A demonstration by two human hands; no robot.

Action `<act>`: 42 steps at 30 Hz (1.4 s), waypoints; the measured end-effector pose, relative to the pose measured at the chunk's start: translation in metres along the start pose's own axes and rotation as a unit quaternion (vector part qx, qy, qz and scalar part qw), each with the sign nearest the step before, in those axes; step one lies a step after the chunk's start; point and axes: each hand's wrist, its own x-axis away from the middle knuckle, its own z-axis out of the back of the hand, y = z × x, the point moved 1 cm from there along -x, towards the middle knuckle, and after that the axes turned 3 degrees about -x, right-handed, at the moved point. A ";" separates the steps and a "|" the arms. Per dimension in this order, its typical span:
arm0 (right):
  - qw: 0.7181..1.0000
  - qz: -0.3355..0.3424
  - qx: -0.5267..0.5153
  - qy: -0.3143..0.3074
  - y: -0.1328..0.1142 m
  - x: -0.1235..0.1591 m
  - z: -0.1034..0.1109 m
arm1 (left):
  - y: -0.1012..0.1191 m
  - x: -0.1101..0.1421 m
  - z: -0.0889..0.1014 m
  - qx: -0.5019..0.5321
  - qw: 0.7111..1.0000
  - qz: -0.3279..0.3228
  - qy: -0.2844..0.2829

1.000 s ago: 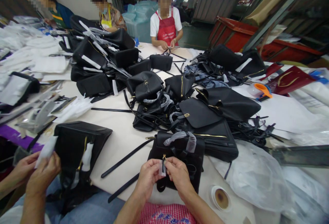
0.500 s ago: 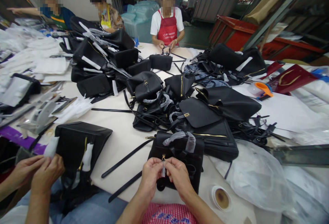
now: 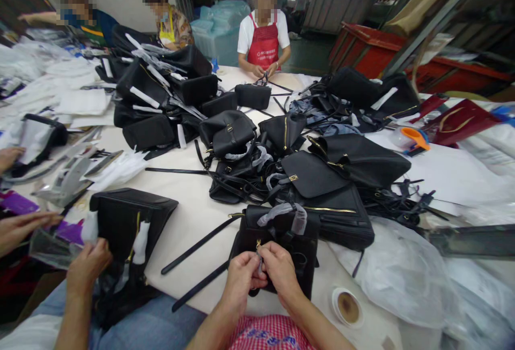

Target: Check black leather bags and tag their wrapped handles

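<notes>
Black is the bag [image 3: 300, 248] at six o'clock, where left hand [image 3: 244, 276] and right hand [image 3: 277, 264] pinch a wrap [image 3: 259, 266] under its gold clip [image 3: 258, 244], maybe folding it, which next needs gentle pressing.

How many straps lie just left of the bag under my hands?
2: the upper strap by the black bag, and the lower strap nearer you. Others may be hidden underneath.
</notes>
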 end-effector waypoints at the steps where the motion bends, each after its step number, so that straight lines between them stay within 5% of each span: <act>1: 1.000 -0.001 0.002 0.002 0.000 0.000 0.000 | -0.001 -0.001 0.000 -0.006 1.000 -0.009 0.004; 10: 1.000 -0.019 0.011 0.015 -0.008 0.002 -0.004 | 0.001 -0.006 0.001 -0.056 0.994 -0.080 0.041; 19: 0.998 0.030 0.055 -0.005 -0.003 -0.001 0.002 | -0.007 -0.002 -0.003 -0.024 0.998 -0.046 0.032; 34: 0.989 0.015 0.095 -0.108 -0.002 0.009 0.012 | -0.016 0.001 0.001 -0.002 0.998 -0.026 0.064; 38: 0.985 -0.023 0.084 -0.150 -0.010 0.029 0.038 | -0.013 0.003 0.001 0.000 0.997 -0.019 0.071; 42: 0.993 -0.028 0.068 -0.093 -0.009 0.053 0.105 | -0.007 0.004 -0.001 -0.010 0.998 -0.001 0.067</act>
